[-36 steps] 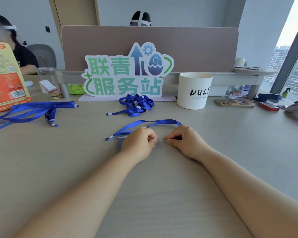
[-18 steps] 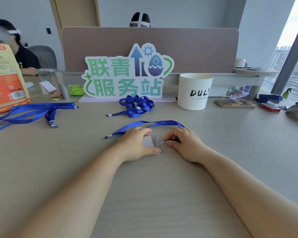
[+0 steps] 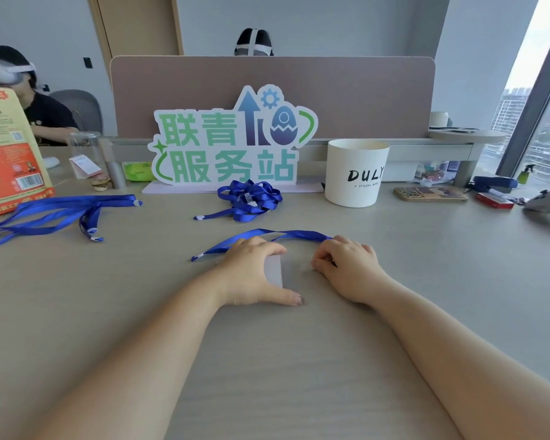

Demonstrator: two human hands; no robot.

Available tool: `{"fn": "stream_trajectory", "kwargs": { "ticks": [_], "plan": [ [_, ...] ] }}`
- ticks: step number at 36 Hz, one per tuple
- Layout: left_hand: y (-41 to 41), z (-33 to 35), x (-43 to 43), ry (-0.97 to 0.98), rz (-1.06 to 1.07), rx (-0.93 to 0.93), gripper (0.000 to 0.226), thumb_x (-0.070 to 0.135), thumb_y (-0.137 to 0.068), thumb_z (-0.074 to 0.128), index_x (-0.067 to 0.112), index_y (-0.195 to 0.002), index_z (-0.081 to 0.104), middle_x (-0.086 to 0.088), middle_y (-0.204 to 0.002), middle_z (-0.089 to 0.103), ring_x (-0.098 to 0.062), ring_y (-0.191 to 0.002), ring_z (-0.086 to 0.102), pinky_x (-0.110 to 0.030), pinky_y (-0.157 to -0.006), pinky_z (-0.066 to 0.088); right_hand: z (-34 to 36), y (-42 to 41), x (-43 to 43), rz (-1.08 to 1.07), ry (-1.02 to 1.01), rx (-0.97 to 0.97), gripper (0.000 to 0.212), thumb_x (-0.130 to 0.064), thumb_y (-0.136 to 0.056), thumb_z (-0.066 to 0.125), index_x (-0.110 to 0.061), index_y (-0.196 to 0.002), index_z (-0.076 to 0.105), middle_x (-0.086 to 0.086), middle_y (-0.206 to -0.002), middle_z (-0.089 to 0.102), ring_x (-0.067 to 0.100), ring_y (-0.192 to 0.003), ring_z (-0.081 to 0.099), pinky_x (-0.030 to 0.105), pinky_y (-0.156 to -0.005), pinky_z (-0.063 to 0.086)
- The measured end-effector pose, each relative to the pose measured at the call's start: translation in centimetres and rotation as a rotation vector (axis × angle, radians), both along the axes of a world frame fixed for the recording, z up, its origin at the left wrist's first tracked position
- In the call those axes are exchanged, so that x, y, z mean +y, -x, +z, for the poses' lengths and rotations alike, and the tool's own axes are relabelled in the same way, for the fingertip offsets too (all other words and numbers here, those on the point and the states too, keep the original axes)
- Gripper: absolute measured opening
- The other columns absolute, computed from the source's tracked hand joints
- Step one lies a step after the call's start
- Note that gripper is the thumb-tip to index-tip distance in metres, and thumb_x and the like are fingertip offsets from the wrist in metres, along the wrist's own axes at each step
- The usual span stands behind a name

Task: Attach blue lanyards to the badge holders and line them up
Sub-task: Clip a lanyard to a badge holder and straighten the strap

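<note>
Counter (image 3: 299,360): carries all; blue lanyard (image 3: 299,232): looped behind both hands; left hand (image 3: 251,274): grip now spans badge holder (image 3: 274,271), thumb to curved fingers; right hand (image 3: 346,265): drawn aside, fingers curled, contents we cannot tell; we judge clipping unfinished

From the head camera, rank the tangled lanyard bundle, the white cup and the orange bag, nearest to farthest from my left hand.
From the left hand, which holds the badge holder:
1. Tangled lanyard bundle, straight behind the hand.
2. White cup, behind and to the right.
3. Orange bag, at the far left edge.
</note>
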State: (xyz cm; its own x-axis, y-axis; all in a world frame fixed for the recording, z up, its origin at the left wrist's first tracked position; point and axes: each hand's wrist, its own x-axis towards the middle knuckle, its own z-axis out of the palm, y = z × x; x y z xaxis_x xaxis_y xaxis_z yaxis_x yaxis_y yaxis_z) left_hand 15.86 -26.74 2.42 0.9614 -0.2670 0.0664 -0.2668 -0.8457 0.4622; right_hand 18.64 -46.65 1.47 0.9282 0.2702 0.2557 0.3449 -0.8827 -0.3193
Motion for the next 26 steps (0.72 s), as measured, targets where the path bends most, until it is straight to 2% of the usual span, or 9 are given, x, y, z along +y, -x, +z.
{"fn": "stream_trajectory", "kwargs": {
  "ticks": [3,6,9,12,15,18,20,23,26],
  "plan": [
    [-0.1,0.1,0.7,0.054,0.011,-0.053,0.091,0.063,-0.056,0.079,0.037,-0.135,0.042,0.013,-0.134,0.038,-0.009,-0.133,0.022,-0.027,-0.108,0.022,0.0,-0.1,-1.0,-0.084,-0.002,-0.021,0.015,-0.035,-0.094,0.047,-0.029,-0.097,0.061,-0.007,-0.104,0.048,0.02,-0.111,0.047,0.032,-0.093,0.028],
    [-0.2,0.4,1.4,0.037,0.017,-0.092,0.101,0.078,-0.042,0.063,0.04,-0.134,0.042,0.014,-0.128,0.039,-0.009,-0.13,0.024,-0.021,-0.103,0.02,-0.1,-0.2,-1.6,-0.131,-0.063,-0.063,0.018,-0.033,-0.093,0.049,-0.025,-0.102,0.063,-0.004,-0.126,0.044,0.021,-0.122,0.037,0.03,-0.1,0.025],
    [-0.2,0.8,2.0,0.033,0.036,-0.124,0.11,0.083,-0.033,0.051,0.042,-0.134,0.043,0.014,-0.129,0.037,-0.008,-0.129,0.024,-0.02,-0.103,0.019,0.0,-0.5,-1.8,-0.128,-0.134,-0.028,0.017,-0.026,-0.094,0.046,-0.017,-0.099,0.059,0.0,-0.147,0.035,0.022,-0.136,0.029,0.031,-0.108,0.023],
    [-0.3,1.1,2.9,0.027,0.089,-0.127,0.11,0.085,-0.031,0.049,0.041,-0.132,0.046,0.015,-0.136,0.035,-0.009,-0.133,0.023,-0.025,-0.109,0.019,0.2,-0.9,-1.5,-0.128,-0.171,0.013,0.017,-0.02,-0.096,0.041,-0.008,-0.095,0.054,0.011,-0.146,0.037,0.025,-0.139,0.025,0.028,-0.105,0.025],
    [-0.6,0.9,3.6,-0.037,0.141,-0.041,0.108,0.087,-0.031,0.048,0.041,-0.129,0.048,0.014,-0.146,0.031,-0.012,-0.137,0.026,-0.03,-0.113,0.021,0.5,-1.6,-0.8,-0.133,-0.146,0.087,0.02,-0.02,-0.097,0.036,-0.007,-0.1,0.051,0.013,-0.144,0.037,0.027,-0.139,0.024,0.03,-0.104,0.026],
    [-0.8,0.3,3.8,0.027,0.121,0.089,0.099,0.083,-0.039,0.059,0.04,-0.128,0.049,0.019,-0.14,0.04,-0.006,-0.129,0.038,-0.031,-0.109,0.033,0.6,-2.6,-0.1,-0.132,-0.097,0.156,0.017,-0.021,-0.097,0.033,-0.012,-0.1,0.047,0.011,-0.142,0.037,0.025,-0.136,0.028,0.033,-0.103,0.028],
    [-0.8,-0.1,3.7,0.037,0.099,0.107,0.095,0.08,-0.041,0.062,0.041,-0.126,0.048,0.021,-0.137,0.043,-0.004,-0.127,0.039,-0.031,-0.108,0.035,0.4,-3.1,0.6,-0.123,-0.069,0.198,0.016,-0.024,-0.096,0.035,-0.015,-0.104,0.045,0.006,-0.145,0.036,0.026,-0.132,0.035,0.033,-0.1,0.029],
    [-0.8,-0.2,3.5,0.046,0.057,0.117,0.09,0.077,-0.044,0.066,0.044,-0.126,0.047,0.026,-0.129,0.043,-0.003,-0.129,0.035,-0.031,-0.109,0.033,0.0,-3.5,1.7,-0.071,-0.051,0.176,0.026,-0.028,-0.093,0.038,-0.021,-0.118,0.037,0.001,-0.127,0.049,0.029,-0.121,0.046,0.031,-0.093,0.031],
    [-0.8,0.1,2.7,0.029,-0.007,0.134,0.08,0.066,-0.058,0.074,0.045,-0.13,0.043,0.034,-0.111,0.037,-0.005,-0.126,0.031,-0.03,-0.108,0.031,-0.2,-3.7,2.4,0.053,-0.002,0.116,0.051,-0.03,-0.095,0.036,-0.034,-0.143,0.017,-0.005,-0.148,0.035,0.023,-0.133,0.034,0.035,-0.107,0.025]
  ]
}}
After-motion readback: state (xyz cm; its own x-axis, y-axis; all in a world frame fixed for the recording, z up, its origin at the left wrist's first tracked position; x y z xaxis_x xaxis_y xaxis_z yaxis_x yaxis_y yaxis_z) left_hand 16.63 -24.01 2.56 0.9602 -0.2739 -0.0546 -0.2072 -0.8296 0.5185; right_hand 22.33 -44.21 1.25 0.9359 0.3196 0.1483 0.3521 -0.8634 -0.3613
